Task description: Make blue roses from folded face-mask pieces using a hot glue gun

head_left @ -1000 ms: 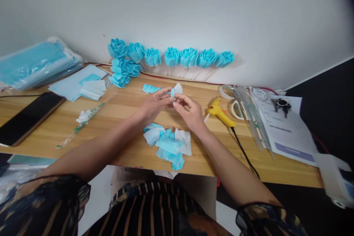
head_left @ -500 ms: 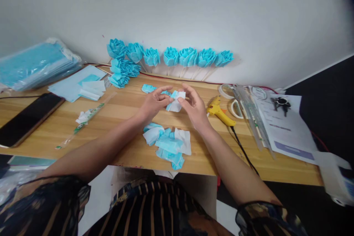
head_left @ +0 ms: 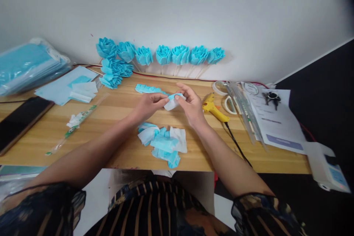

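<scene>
A small blue and white piece of fabric (head_left: 172, 103) is held between both hands above the middle of the table. My left hand (head_left: 151, 106) pinches its left edge with thumb and fingertips. At its right side my right hand (head_left: 191, 105) grips it, the thumb on top and the fingers behind. Just beyond lies a strip of blue pieces (head_left: 149, 89), its right end partly behind the hands. Nearer to me, a loose pile of blue and white fabric pieces (head_left: 165, 143) rests on the table (head_left: 121, 155).
Blue flowers on sticks (head_left: 180, 55) lean along the wall. To the right are a yellow glue gun (head_left: 214, 107), tape rolls (head_left: 230, 105), a paper sheet (head_left: 279, 125) and keys (head_left: 272, 97). Bagged masks (head_left: 30, 66), cut sheets (head_left: 59, 90) and a phone (head_left: 23, 121) lie left.
The held piece now looks folded over at its top edge, with less of its face showing. My left hand's fingers have drawn together. The view has shifted slightly to the right.
</scene>
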`<state>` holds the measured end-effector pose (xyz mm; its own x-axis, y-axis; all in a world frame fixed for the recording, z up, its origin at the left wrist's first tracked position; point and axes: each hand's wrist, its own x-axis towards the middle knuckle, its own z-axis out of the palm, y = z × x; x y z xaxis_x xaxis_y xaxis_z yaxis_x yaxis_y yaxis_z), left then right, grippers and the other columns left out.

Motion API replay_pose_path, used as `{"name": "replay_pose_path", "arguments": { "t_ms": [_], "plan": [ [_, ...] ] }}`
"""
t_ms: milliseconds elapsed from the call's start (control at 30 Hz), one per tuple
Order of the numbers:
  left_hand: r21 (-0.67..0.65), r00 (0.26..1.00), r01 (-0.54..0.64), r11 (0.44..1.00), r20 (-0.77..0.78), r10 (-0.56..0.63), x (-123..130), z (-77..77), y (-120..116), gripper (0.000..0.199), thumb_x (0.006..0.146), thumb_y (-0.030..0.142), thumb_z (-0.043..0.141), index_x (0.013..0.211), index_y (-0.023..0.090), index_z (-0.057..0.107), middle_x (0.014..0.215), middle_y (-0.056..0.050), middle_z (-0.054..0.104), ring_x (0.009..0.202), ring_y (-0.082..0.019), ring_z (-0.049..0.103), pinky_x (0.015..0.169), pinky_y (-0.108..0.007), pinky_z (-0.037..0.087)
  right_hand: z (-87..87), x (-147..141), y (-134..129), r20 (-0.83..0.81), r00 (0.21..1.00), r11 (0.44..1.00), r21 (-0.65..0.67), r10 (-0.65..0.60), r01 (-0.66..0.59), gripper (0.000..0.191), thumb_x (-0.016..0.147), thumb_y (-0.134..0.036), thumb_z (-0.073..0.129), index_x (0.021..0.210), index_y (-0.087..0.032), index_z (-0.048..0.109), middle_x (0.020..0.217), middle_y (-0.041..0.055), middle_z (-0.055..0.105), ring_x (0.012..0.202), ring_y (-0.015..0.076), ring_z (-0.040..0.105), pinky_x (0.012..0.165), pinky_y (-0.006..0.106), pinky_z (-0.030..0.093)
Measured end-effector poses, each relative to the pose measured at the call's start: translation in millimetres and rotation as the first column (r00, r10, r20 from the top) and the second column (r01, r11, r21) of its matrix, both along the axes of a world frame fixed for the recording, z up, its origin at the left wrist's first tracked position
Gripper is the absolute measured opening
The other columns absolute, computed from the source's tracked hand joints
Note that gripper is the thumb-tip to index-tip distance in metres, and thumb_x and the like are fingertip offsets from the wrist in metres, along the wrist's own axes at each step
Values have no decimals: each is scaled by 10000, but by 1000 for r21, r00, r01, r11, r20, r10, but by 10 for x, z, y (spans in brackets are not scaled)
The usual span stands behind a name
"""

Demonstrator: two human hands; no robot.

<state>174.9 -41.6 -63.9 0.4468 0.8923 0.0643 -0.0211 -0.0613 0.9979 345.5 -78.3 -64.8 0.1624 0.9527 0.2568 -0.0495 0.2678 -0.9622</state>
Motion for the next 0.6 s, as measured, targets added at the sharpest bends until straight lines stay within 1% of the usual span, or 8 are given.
{"name": "replay_pose_path", "arguments": {
  "t_ms": [33,100,233,300,367,467,533,600],
  "plan": [
    [16,1000,2,1000,-22,-2,-4,-13,4,306,736,456,754,774,153,733,712,-33,694,666,-149,613,663,-276,491,1,4,3,-6,1000,1000,-1,-11,11,382,763,-298,731,1142,-295,683,876,-39,678,778,125,591,700,265,482],
    [52,997,12,999,-71,-8,-13,-32,8,291,748,446,737,717,157,723,653,-24,673,641,-146,598,662,-276,478,-3,10,11,-11,999,1000,-8,-30,29,386,758,-303,732,1140,-291,684,873,-37,678,768,126,589,699,268,486],
    [125,990,42,991,-142,-24,-36,-21,8,325,811,473,668,751,160,732,728,-29,700,698,-151,607,676,-267,458,-33,15,22,75,997,999,-1,-32,32,403,774,-307,711,1174,-277,669,876,-37,676,734,114,585,675,263,487],
    [147,987,64,987,-153,-41,-44,-6,6,332,821,483,659,816,162,744,786,-27,709,727,-148,608,680,-259,448,-47,10,16,158,987,1000,12,-6,4,424,787,-307,698,1206,-266,653,883,-30,680,747,118,600,673,264,493],
    [137,987,74,988,-150,-53,-44,1,3,313,800,461,683,840,156,742,783,-23,703,711,-140,594,664,-254,434,-53,2,1,234,972,999,21,32,-38,442,804,-316,685,1240,-263,634,891,-19,689,785,134,627,699,281,514],
    [103,993,40,994,-112,-28,-33,6,-1,250,760,393,711,738,144,712,677,0,649,641,-114,542,630,-244,401,-33,5,-30,304,950,994,55,71,-92,441,842,-362,668,1272,-278,610,978,6,720,901,172,668,797,330,550],
    [58,999,-3,998,-48,6,-26,16,4,236,745,370,723,682,146,688,627,16,610,609,-99,509,613,-238,386,-5,27,-47,322,944,989,102,70,-108,428,881,-392,633,1295,-291,589,1118,32,722,1040,203,669,883,372,554],
    [-22,997,-55,998,45,56,-26,30,19,236,741,366,735,667,148,680,611,20,593,593,-92,495,603,-234,389,27,58,-57,354,935,980,169,36,-102,406,929,-386,568,1326,-303,561,1267,50,679,1181,228,627,954,414,542]
  ]
}}
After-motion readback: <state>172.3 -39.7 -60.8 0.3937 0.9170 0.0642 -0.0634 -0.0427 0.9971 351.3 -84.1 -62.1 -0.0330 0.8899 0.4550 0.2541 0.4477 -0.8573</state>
